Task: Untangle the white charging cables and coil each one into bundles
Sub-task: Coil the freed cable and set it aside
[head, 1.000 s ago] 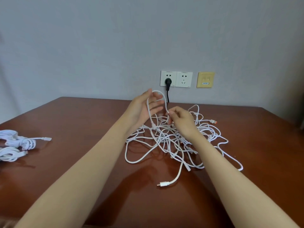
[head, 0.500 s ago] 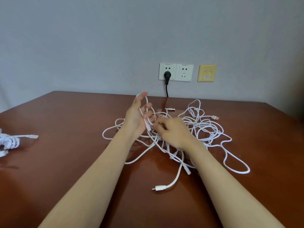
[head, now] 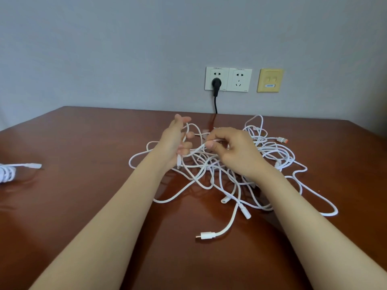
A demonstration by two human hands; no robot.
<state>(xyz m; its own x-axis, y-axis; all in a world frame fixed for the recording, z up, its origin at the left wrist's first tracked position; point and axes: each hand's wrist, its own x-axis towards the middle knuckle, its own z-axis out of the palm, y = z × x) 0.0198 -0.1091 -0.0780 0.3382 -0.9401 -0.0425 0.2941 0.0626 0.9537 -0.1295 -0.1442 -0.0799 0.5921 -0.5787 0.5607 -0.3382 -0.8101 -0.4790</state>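
Nearest on the brown table (head: 83, 206), at 6 o'clock from the heap, a loose connector end (head: 206, 236) lies flat, its metal tip pointing to 9 o'clock. Just beyond it the tangle of white cables (head: 270, 152) sprawls across the table's middle, one long loop trailing out toward 4 o'clock.

Both hands are over the heap's 10 to 12 o'clock part. The right hand (head: 236, 153) pinches one strand between thumb and forefinger, its other fingers curled. The left hand (head: 173, 143), just beside it at 9 o'clock, has its fingers loosely bent with a loop draped round them, and a connector hangs below its lower fingers.

Well apart at 9 o'clock, a coiled bundle (head: 6, 173) lies at the table's edge. An orange-tipped plug (head: 283, 140) lies at 2 o'clock. On the wall at 12 o'clock, a black plug (head: 216, 83) sits in a socket.
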